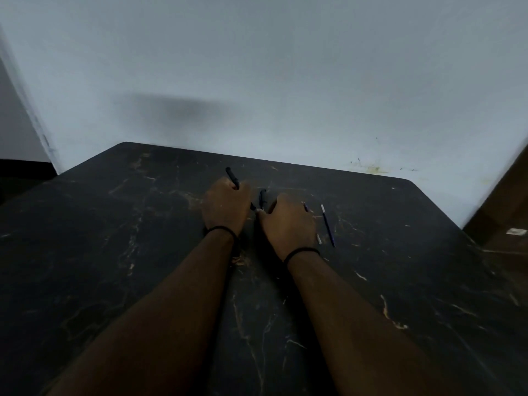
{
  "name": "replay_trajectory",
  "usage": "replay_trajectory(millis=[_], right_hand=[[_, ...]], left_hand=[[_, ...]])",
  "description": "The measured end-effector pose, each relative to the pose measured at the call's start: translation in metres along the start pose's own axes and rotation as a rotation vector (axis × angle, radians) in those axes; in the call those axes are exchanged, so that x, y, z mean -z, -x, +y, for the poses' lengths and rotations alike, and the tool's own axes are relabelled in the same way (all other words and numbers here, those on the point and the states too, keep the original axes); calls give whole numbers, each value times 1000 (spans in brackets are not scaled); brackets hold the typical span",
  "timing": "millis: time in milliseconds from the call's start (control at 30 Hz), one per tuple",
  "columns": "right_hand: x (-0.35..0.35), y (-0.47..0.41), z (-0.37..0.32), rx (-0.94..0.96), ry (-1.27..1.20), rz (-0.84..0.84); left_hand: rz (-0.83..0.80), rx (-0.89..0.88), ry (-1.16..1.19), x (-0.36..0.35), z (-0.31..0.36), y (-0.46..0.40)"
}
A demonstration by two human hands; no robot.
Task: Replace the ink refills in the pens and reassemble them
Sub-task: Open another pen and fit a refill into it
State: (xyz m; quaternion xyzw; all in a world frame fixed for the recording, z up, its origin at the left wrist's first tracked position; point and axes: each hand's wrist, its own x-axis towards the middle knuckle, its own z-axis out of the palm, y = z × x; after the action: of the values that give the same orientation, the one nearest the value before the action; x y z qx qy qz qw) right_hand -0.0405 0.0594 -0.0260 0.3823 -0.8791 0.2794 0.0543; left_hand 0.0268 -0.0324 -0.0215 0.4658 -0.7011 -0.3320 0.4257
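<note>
The left hand [225,205] has its fingers curled round a black pen [233,178]; the right hand [287,221] pinches a second pen piece [262,198]. Two refills [328,225] lie just right, on a dark marbled table [114,252] against a pale wall [285,81].

Black gold-veined table [114,252], black pens [232,177]

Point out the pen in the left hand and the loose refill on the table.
pen [232,177], head view, black upper barrel above the left hand [225,207].
refill [328,225], head view, middle of the thin dark tube.
</note>
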Motion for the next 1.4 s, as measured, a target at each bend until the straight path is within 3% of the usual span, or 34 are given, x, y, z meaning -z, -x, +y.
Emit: replay_trajectory(millis=[467,667,933,1167,1267,1400], right_hand=[[8,3,-1,-29,-93,19],[10,5,2,-104,-311,176],[28,1,22,-73,-704,369],[44,0,45,51,-896,165],[47,1,46,44,-938,205],[50,4,46,12,-809,304]], left_hand=[[-12,1,13,2,2,2],[-11,-34,47,1,1,2],[-109,-401,188,-9,11,16],[-231,-837,63,-24,22,31],[-273,-854,4,-27,22,34],[-165,-737,11,-20,21,34]])
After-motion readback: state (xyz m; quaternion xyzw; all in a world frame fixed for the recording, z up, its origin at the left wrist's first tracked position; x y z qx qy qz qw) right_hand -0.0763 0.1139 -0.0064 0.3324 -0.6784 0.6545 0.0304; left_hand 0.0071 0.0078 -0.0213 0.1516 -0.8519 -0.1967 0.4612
